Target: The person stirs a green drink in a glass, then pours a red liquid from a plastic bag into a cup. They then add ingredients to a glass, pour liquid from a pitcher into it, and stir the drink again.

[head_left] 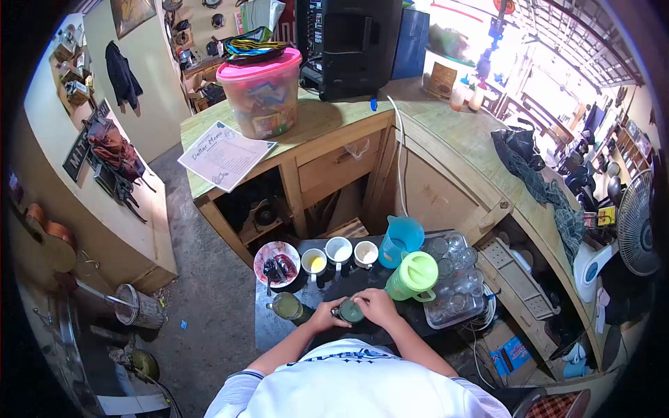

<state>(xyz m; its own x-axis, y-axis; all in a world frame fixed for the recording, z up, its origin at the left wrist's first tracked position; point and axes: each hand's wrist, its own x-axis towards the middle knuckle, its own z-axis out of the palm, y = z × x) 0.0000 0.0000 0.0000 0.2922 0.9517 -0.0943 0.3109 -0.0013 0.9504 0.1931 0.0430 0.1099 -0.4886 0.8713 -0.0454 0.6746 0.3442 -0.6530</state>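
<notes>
My left hand (325,318) is wrapped round the side of a glass mug (352,311) with dark green contents, on the dark table. My right hand (376,305) has its fingers drawn together at the mug's rim; whatever they may pinch is too small to make out. Left of my hands stands another glass mug (287,306) with a yellowish-green drink. Close to my right hand is a light green lidded pitcher (412,277), with a blue pitcher (401,240) behind it. Three white mugs, one a mug (314,262) with yellow contents, line the table's far side.
A bowl (277,265) with dark red contents and a dark utensil sits at the left. Upturned glasses (460,279) fill a tray on the right. Beyond, a wooden counter (334,132) carries a pink-lidded tub (261,97), a menu sheet (224,155) and a black speaker (352,49).
</notes>
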